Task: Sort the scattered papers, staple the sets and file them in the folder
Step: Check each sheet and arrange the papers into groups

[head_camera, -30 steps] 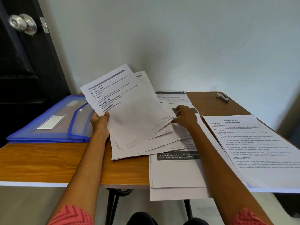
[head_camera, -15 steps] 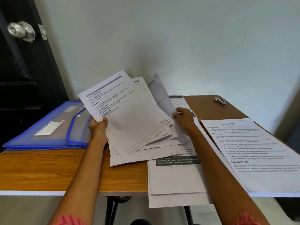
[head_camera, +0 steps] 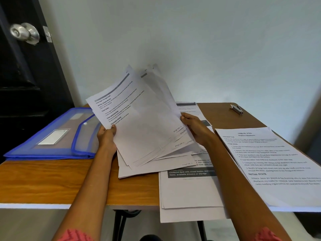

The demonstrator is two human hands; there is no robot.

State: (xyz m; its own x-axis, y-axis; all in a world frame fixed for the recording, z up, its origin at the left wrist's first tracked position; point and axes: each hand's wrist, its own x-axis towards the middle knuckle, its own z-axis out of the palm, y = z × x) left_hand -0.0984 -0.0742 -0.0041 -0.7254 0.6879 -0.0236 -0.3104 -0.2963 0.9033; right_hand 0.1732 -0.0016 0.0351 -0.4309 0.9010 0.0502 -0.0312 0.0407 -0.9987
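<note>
Head view showed the left hand [head_camera: 106,138] and right hand [head_camera: 194,126] pinching the fanned white printed sheets [head_camera: 139,119] above the wooden counter [head_camera: 52,180], best squared by handwritten page numbers before stapling.

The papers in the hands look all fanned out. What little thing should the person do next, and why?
Probably tap the fanned papers on the table to square their edges. The left hand and right hand hold them tilted and splayed, corners uneven, so they are not ready for the stapler.

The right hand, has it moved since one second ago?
Yes. The right hand now grips the fanned sheets' right edge, lifted off the papers lying on the table.
</note>
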